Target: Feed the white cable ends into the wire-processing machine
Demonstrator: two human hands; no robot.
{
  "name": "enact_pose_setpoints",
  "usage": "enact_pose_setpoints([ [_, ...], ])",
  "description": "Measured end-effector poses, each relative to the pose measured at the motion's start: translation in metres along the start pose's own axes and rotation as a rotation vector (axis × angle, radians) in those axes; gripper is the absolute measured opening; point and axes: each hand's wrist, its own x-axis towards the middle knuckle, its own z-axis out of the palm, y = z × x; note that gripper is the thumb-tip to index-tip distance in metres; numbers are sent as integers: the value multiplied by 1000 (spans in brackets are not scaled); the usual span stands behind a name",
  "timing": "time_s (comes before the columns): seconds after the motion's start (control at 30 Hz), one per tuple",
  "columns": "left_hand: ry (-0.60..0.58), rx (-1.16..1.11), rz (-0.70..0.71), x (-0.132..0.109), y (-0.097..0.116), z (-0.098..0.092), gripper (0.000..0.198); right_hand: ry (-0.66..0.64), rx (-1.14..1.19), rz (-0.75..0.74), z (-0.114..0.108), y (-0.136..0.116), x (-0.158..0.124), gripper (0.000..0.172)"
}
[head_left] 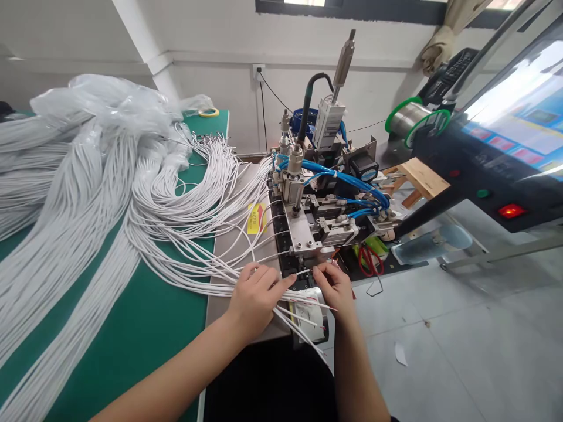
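The cable is thin, white and nearly straight, at the near end of the machine. Its long axis runs sideways from my left hand to my right hand, end pointing right and slightly away from me. My right fingertips pinch that end; whether my left hand grips, I cannot tell.

Screen: cut off at the right edge; glare and blur hide its lettering.
Cables: left-hand bundles run past the edge; parts on the far side vanish under cloudy bags.
Left hand: its palm and the cable stretches beneath are hidden.
Right hand: the wire ends at its pinched fingertips, the tip too small to tell.
Yellow label: small print unreadable.
Window: top cut away.
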Motion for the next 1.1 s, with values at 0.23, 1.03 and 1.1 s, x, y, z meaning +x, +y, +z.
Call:
enact_pose_setpoints([
  [0.23, -126, 36, -14, 2, 1, 0, 37, -112, 199, 68, 0, 3, 10, 31],
  [1.03, -399, 233, 31, 14, 10, -5, 67, -231, 238, 90, -7, 4, 19, 29],
  [1.1, -409, 222, 37, 14, 10, -5, 67, -223, 216, 88, -6, 2, 20, 29],
])
